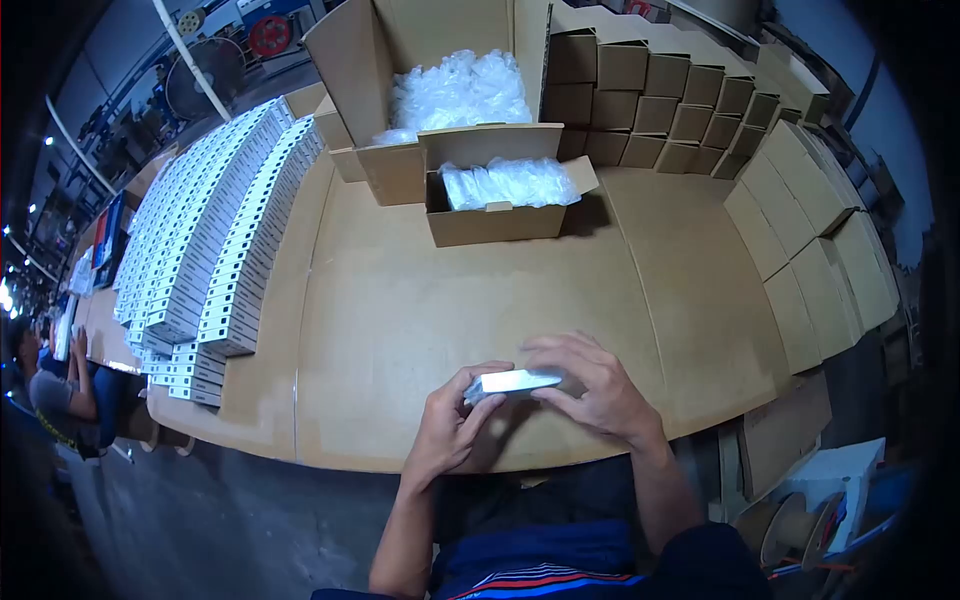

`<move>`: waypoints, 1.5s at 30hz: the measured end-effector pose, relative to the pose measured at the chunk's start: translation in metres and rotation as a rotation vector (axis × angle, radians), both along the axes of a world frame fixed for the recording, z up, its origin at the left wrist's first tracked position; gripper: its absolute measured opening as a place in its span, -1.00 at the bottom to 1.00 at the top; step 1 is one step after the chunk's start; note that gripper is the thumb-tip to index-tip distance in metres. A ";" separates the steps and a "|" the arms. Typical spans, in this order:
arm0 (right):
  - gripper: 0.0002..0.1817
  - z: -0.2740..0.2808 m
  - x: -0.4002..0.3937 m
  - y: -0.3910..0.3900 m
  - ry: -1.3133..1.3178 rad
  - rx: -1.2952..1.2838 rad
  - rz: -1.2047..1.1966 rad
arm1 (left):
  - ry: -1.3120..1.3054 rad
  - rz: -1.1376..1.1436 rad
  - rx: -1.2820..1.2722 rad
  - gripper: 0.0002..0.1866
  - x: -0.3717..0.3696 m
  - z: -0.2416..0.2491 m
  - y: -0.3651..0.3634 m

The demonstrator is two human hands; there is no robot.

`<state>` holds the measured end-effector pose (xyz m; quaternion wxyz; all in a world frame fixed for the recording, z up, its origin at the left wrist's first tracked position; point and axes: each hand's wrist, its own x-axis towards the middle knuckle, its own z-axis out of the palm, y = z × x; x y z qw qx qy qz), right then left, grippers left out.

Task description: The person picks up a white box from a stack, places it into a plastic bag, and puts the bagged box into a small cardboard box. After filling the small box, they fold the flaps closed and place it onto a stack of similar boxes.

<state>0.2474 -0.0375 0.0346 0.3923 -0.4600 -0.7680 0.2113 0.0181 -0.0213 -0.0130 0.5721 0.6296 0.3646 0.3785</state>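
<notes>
Near the front edge of the cardboard-covered table (pixel 460 300), my left hand (pixel 455 418) grips the left end of a small white box (pixel 520 381), thumb in front and fingers behind. My right hand (pixel 592 385) is at the box's right end, its thumb close below that end and its blurred fingers raised above; whether it grips the box is unclear. Beyond my hands, an open brown carton (pixel 495 228) holds clear plastic-wrapped items (pixel 515 186).
A larger open carton (pixel 395 175) behind holds clear plastic packing (pixel 465 90). White boxes (pixel 235 290) stand stacked at left. Brown cartons (pixel 690 120) are stacked at back right, more (pixel 800 240) at right. A person (pixel 75 390) sits at far left.
</notes>
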 end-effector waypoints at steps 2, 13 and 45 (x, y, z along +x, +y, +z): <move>-0.64 0.001 0.007 0.006 -0.083 -0.064 0.137 | 0.021 -0.004 0.046 -0.71 -0.001 0.003 0.006; -0.75 0.045 0.004 0.075 -0.206 -0.026 0.105 | 0.120 0.089 0.008 -0.60 -0.014 0.016 0.060; -0.52 -0.044 -0.116 0.232 -0.492 0.144 -0.525 | 0.254 0.266 0.325 -0.42 -0.021 -0.005 0.202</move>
